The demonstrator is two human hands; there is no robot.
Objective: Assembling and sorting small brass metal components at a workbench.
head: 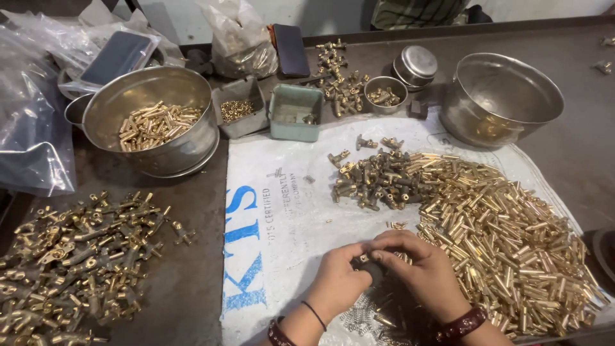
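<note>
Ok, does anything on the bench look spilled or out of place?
A few stray brass fittings lie alone at the far right edge, apart from the piles. Small springs are scattered loose on the white sack beside the left hand.

Both hands meet low over the white printed sack: the left hand and right hand pinch a small dark fitting between their fingertips, though it is too hidden to say just what it is. To the right a wide heap of brass tubes spreads across the sack, with a darker pile of valve bodies above the hands. A steel bowl of brass pieces stands at upper left, an empty steel bowl at upper right.
</note>
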